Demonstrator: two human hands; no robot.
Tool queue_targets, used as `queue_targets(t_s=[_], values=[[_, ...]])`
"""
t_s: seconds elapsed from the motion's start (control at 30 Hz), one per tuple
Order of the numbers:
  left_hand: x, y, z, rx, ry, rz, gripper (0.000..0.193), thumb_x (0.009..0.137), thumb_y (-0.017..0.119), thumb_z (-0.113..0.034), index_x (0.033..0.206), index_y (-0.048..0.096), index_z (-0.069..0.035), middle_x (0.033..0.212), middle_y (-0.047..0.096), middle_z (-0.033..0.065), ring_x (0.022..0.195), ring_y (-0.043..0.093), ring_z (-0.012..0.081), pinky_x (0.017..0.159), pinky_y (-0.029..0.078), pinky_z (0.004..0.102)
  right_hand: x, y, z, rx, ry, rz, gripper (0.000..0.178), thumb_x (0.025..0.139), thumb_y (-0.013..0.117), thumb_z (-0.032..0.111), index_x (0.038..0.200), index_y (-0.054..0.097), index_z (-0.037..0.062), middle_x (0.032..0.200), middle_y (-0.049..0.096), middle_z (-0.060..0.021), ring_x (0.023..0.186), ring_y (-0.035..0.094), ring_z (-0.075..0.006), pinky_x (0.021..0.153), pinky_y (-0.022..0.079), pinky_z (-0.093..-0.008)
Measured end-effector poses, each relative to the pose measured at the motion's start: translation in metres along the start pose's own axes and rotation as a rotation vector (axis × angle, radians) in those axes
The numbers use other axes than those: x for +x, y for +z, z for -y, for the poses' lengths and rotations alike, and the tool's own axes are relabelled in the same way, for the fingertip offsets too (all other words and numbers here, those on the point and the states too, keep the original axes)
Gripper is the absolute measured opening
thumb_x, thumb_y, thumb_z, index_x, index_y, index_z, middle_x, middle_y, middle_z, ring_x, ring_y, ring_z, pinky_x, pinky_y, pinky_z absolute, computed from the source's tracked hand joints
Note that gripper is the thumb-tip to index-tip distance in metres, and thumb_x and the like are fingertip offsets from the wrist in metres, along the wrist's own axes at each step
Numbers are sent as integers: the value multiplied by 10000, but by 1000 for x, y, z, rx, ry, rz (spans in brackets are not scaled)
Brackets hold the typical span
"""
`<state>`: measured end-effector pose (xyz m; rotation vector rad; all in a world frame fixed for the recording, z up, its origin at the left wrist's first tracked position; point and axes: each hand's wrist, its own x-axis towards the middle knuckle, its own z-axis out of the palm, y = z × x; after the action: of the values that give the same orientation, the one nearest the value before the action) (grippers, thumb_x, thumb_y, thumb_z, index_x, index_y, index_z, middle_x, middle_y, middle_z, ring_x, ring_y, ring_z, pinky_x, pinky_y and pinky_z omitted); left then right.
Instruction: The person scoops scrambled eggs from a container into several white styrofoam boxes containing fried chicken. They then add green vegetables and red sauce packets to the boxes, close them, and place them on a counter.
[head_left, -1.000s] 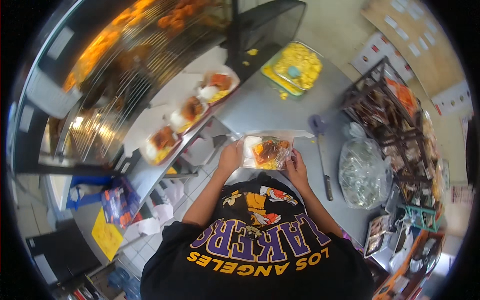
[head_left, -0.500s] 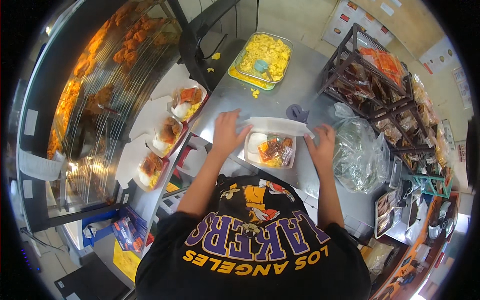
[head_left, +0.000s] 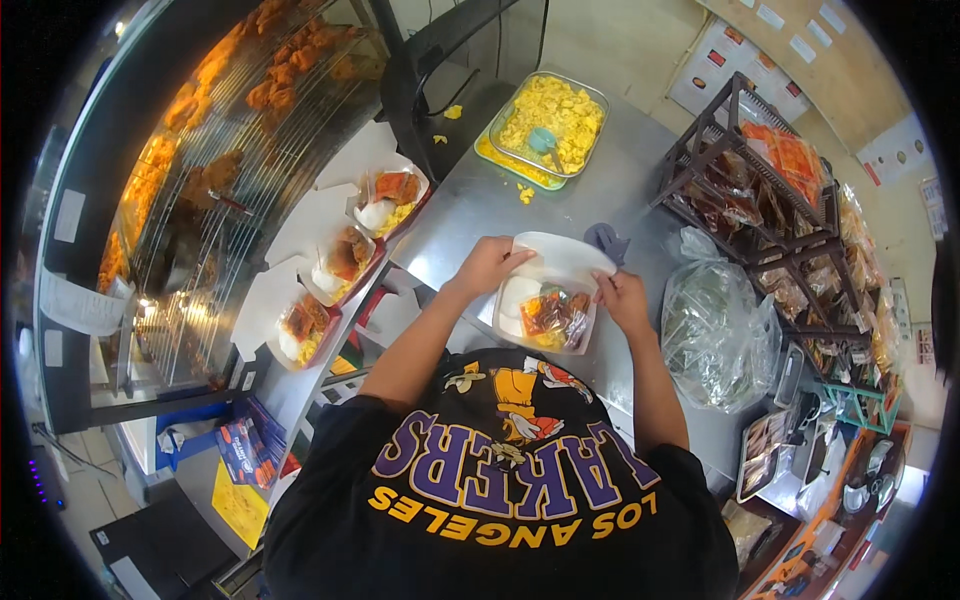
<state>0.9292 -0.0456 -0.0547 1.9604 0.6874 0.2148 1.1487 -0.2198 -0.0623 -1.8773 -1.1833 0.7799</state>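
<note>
A white cardboard takeaway box (head_left: 570,347) stands in front of me on the metal counter, its lid (head_left: 566,252) raised at the far side. In the box are white rice (head_left: 519,291), scrambled egg, a piece of fried food and a clear sachet. With the fingers of my left hand (head_left: 490,264) I pinch the left end of the lid. The lid's right end, by the box's right wall, is between the fingers and thumb of my right hand (head_left: 624,297). Beyond the lid lies a dark grey-purple flat item (head_left: 606,241).
Three filled open boxes (head_left: 374,217) line the left ledge beside a heated glass cabinet (head_left: 215,200) of fried chicken. At the back stands a glass dish (head_left: 550,120) of scrambled egg with a scoop. Right are a plastic bag of greens (head_left: 715,325) and a brown rack (head_left: 745,190) of packets.
Both hands have moved in from beside the box and closed on the lid's ends. The lid now stands more upright, and the whole view has shifted slightly.
</note>
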Motion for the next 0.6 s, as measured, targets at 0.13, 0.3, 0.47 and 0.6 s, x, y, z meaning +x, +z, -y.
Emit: queue_targets(t_s=[0.13,0.3,0.47,0.6], values=[[-5,19,29,-188,56,-72,269,898,588,-210,1016,636,26,949,663,119,737,570,72,677,469,251,-9,-3,-12,-120,-64,13,270,871,584,221,809,628,-37,695,625,-145,631,634,-195,559,459,-309],[-23,-4,-16,-25,298,-122,232,876,592,-168,1027,645,-1,920,662,105,793,596,158,740,474,293,-2,-17,17,-92,-461,-56,157,863,571,113,896,655,-15,847,652,-164,797,646,-233,693,482,-313],[-17,-17,-39,375,577,-257,238,780,616,-163,995,655,-71,910,648,75,851,581,233,779,460,345,1,-16,32,64,-360,-99,210,810,569,-37,989,672,3,964,668,-158,898,648,-244,818,483,-306],[-16,-13,-25,587,799,-362,310,698,634,-176,997,654,-98,968,633,53,884,575,216,801,459,347,10,-19,29,-35,-558,-104,181,785,597,-44,946,677,-22,977,668,-159,913,646,-224,821,485,-304]])
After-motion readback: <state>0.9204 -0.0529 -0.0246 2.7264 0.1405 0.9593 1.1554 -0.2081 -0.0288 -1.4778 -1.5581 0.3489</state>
